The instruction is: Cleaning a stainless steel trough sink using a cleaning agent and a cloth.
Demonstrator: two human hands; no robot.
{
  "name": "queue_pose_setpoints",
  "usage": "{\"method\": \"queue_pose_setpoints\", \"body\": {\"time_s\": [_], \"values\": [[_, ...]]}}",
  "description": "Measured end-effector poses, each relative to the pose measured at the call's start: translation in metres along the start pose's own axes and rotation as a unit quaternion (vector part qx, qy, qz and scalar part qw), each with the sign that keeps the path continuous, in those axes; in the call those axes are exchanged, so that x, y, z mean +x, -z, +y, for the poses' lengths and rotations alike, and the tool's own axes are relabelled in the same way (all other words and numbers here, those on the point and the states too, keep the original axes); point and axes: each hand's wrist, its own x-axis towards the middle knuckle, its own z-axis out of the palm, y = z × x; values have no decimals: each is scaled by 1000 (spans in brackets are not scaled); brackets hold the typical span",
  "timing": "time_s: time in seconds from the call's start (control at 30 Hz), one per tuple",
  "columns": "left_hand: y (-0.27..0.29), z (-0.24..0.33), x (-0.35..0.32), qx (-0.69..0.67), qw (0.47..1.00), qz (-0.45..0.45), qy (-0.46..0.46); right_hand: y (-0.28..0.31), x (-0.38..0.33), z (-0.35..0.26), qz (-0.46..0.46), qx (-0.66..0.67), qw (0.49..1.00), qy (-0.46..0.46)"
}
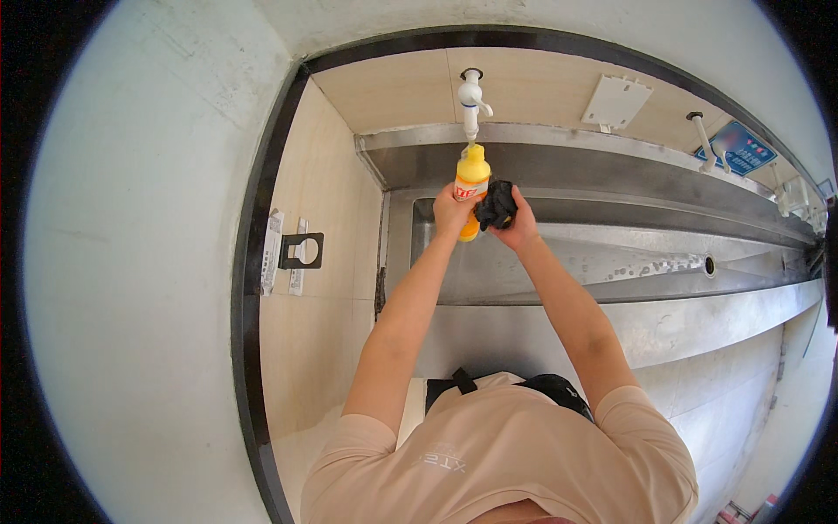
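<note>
Both of my arms reach forward over a metal trough sink (559, 249). My left hand (450, 212) is closed around a yellow and orange plastic bottle (473, 168) with a printed label. The bottle's top sits right under the spout of a white tap (471, 98). Crumpled in my right hand (522, 225) is a black cloth (497, 206), held against the bottle's right side. Part of the bottle's lower end shows orange below my left fingers. Whether water runs from the spout I cannot make out.
The drain hole (710, 265) lies farther right in the trough. A second white tap (704, 140) and a blue sign (738, 147) are at the back right. A white plate (616, 102) is fixed to the tiled wall. On the left wall hangs a black ring holder (302, 251).
</note>
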Motion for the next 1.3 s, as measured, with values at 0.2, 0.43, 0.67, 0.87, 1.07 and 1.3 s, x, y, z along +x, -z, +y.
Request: {"method": "queue_pose_setpoints", "body": {"time_s": [0.2,0.43,0.67,0.87,1.07,1.3], "values": [[-1,-3,0,-40,997,17,-57,-6,-5,0,-4,-11,1000,0],[-1,-7,3,-26,997,8,-67,-6,-4,0,-9,-1,1000,-2],[3,-12,5,-16,995,-3,-95,-11,-6,2,-2,0,1000,-5],[4,10,-7,6,999,6,-42,-5,-4,0,-14,2,1000,-1],[7,14,-5,19,999,-19,-17,-2,-1,0,-15,-3,1000,-1],[8,7,0,-10,998,-31,-50,-16,-15,-1,12,-19,1000,8]]}}
